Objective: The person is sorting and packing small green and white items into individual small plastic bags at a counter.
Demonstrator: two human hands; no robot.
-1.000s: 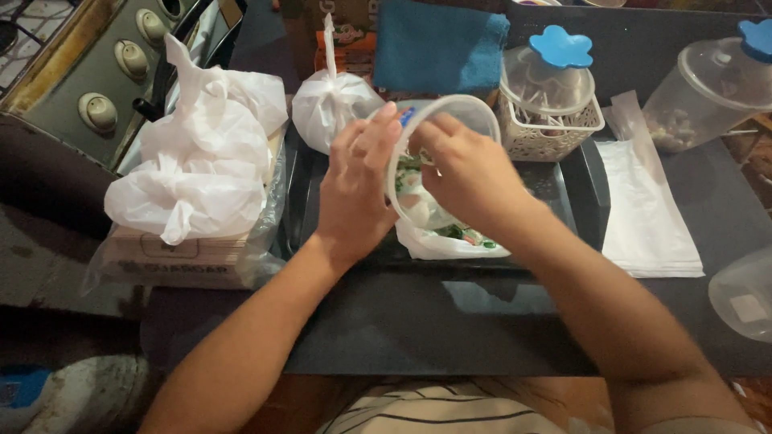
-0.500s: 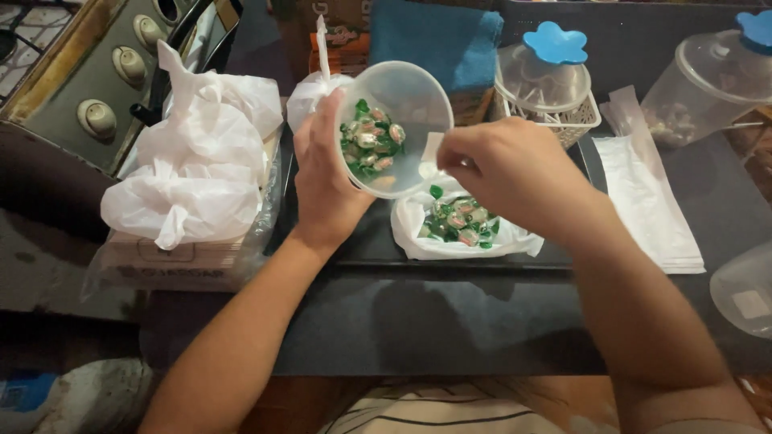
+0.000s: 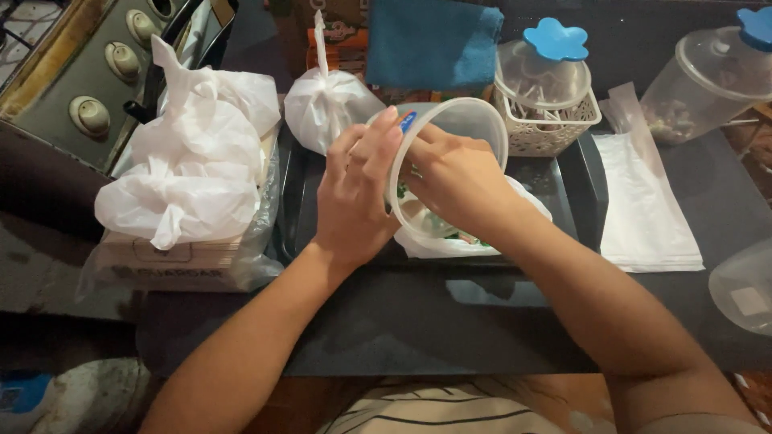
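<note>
My left hand (image 3: 354,197) grips the side of a clear plastic tub (image 3: 474,120), tilted with its mouth turned right and down over a small white plastic bag (image 3: 450,241). My right hand (image 3: 458,181) reaches into the tub's mouth, fingers hidden inside. Green and pale wrapped candies (image 3: 462,235) show in the bag under my right hand. The bag lies on a black tray (image 3: 583,173).
A tied white bag (image 3: 326,104) stands behind the tub. Bunched white bags (image 3: 193,169) sit on a box at left by a stove panel (image 3: 88,88). A white basket (image 3: 547,128), lidded clear jars (image 3: 708,80), flat plastic bags (image 3: 647,209) and a blue cloth (image 3: 434,40) are at right and back.
The tub, held upright showing candies half a second ago, is tipped over the small bag again. My right hand has gone from the bag back into the tub's mouth.
</note>
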